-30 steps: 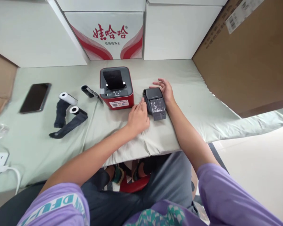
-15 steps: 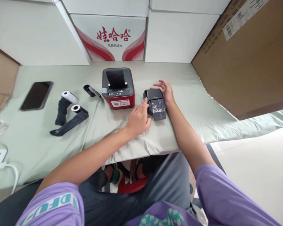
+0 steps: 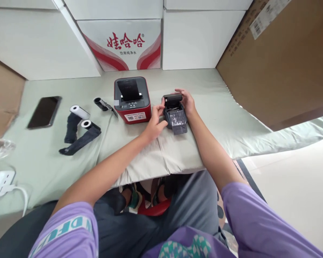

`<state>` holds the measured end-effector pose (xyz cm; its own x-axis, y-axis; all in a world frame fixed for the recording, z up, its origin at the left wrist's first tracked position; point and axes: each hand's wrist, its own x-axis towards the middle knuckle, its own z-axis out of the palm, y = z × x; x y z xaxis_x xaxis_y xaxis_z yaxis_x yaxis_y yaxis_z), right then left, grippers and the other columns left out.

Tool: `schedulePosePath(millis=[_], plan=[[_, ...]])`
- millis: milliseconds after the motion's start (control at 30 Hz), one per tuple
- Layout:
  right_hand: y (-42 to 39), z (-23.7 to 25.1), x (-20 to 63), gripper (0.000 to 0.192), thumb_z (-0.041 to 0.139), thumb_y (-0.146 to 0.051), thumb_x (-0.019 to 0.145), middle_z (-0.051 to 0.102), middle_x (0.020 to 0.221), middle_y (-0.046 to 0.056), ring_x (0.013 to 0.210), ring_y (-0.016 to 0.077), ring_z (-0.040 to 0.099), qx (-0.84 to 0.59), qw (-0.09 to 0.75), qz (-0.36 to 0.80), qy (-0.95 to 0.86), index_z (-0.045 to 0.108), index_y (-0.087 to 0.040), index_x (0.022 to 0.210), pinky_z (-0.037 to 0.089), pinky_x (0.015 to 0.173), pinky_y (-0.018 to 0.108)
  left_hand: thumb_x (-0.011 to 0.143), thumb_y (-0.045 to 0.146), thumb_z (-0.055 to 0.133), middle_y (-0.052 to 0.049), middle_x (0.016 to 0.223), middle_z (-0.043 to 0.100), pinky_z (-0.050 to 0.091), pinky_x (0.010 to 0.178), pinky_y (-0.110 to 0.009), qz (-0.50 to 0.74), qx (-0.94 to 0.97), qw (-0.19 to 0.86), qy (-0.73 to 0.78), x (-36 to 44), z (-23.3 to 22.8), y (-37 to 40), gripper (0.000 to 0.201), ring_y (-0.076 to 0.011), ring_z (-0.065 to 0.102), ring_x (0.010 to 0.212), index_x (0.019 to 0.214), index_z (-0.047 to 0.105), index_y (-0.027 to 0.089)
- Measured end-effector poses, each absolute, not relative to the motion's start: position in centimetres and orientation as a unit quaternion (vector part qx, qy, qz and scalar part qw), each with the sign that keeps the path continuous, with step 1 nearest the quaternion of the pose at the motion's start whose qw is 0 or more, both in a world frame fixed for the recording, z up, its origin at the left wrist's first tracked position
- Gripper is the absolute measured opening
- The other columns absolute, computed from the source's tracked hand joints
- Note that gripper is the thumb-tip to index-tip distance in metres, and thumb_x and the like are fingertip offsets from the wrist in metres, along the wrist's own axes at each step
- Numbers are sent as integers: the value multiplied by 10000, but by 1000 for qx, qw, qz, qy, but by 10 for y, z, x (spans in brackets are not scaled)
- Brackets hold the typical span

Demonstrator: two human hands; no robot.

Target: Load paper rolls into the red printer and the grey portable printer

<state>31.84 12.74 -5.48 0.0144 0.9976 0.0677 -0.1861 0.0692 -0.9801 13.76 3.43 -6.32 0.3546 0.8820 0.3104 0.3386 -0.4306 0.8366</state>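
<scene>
A small black portable printer (image 3: 174, 111) rests on the cloth-covered table with its lid (image 3: 172, 98) raised and its paper compartment uncovered. A strip of dark, shiny label paper (image 3: 179, 125) hangs out over its front. My left hand (image 3: 154, 124) grips the printer's left side, fingers by the lid hinge area and thumb near the front corner. Around the right side curls my right hand (image 3: 187, 102), its fingertips behind the lid. Left of my left hand stands a red and black desktop printer (image 3: 131, 100) with a dark strip of paper coming out of its top slot.
Farther left lie two white-cored paper rolls (image 3: 80, 111) with dark tails, a black roll (image 3: 100, 104) and a phone (image 3: 44, 111). A white power strip (image 3: 0, 183) is at the left edge. White boxes (image 3: 201, 39) line the back; a brown carton (image 3: 280, 68) stands at right.
The portable printer's lid has swung up from closed to raised. My left hand's fingers have shifted back and left along the printer's side, while my right hand stays at its right side.
</scene>
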Motion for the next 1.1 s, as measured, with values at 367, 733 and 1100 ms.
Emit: schedulePosePath(millis=[367,733,1100], plan=[[136,-63,318,359,743,-555,737,779,956,13,1042,231,732,-434,584,500,-470,663,-257,922,580,988,370,882,145,418,-144,1743,319,364,1272,-497,417,726,384,391,133,-64,42,572,-166,284,1626,1416,267,284],[148,-69,324,411,811,-514,749,730,898,4,912,201,715,-485,586,484,-433,693,-256,1046,611,895,380,908,182,424,-155,1733,337,407,1232,-478,429,704,413,387,130,-67,40,450,-192,345,1604,1345,348,261],[114,-30,339,189,899,-293,666,642,1188,145,1329,447,481,-578,280,235,-730,833,-247,837,355,1212,685,920,156,416,-106,1734,351,404,1233,-476,412,715,399,399,130,-69,42,515,-194,304,1621,1420,362,270]])
